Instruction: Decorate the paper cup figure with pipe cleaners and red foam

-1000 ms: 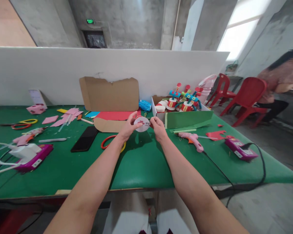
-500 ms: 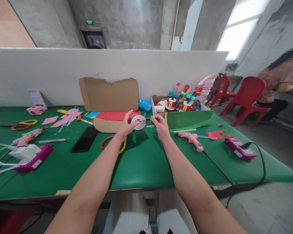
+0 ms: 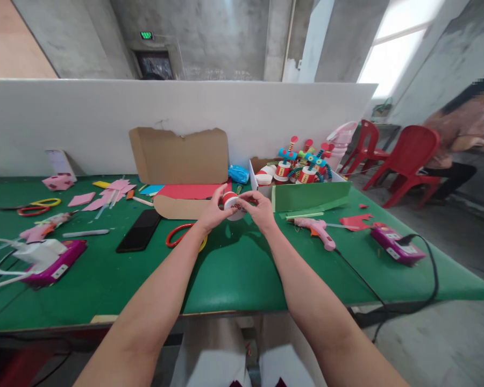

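Note:
A small red and white paper cup (image 3: 228, 200) is held between my hands above the green table. Its round white face carries a dark red printed mark and is tilted toward me. My left hand (image 3: 216, 210) grips the cup's left side, thumb at the lower edge. From the right, my right hand (image 3: 260, 209) has its fingertips pinched at the cup's rim, partly covering the white face. Whether those fingertips also hold something small cannot be seen. Scissors with red and yellow handles (image 3: 177, 235) lie beneath my left forearm.
A box (image 3: 255, 180) of cup figures stands behind my right hand, its green flap (image 3: 310, 196) toward me. A pink glue gun (image 3: 315, 228) with a trailing cord lies right. A phone (image 3: 139, 231), pink paper scraps (image 3: 116, 189) and a purple power strip (image 3: 70, 260) are left.
My right hand has moved left onto the cup, from a short gap beside it. The cup has turned and tilted, so its red side shows and the white face points lower.

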`<state>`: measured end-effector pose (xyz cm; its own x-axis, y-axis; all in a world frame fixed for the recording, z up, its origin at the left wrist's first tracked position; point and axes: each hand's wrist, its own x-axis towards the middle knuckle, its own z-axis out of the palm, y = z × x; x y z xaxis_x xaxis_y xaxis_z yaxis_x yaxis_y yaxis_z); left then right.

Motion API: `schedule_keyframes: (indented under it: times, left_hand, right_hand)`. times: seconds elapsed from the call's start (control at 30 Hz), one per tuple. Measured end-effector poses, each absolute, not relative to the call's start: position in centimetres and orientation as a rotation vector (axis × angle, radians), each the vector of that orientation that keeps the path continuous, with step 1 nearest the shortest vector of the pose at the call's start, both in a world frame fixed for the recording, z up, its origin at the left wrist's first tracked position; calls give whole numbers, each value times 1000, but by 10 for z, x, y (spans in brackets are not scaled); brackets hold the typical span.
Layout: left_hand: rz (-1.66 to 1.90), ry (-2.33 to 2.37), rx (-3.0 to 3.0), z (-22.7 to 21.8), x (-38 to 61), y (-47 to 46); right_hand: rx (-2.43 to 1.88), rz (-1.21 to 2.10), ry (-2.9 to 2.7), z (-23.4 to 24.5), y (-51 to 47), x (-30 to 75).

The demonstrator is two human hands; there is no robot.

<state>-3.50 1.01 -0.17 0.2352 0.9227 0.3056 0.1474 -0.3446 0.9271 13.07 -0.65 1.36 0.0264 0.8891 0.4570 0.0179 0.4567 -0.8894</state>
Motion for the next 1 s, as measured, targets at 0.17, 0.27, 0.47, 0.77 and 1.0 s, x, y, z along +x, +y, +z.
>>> schedule_keyframes:
  times: [0.17, 0.27, 0.47, 0.77, 1.0]
  left_hand:
    - [1141, 1010, 1734, -9, -35, 13]
    - [1144, 1017, 1805, -9, -35, 13]
    - [1545, 1335, 2262, 3, -35, 7]
    - [1419, 1409, 2742, 4, -34, 1]
    - [1340, 955, 2671, 3, -26, 1]
  right_hand:
    - [-879, 947, -1276, 11, -3, 130]
    - [-859, 1047, -1154, 10, 1, 131]
    - [-995, 1232, -732, 10, 6, 138]
    - [-789, 1982, -773, 14, -6, 130]
    - [-742, 1917, -645, 6, 2, 135]
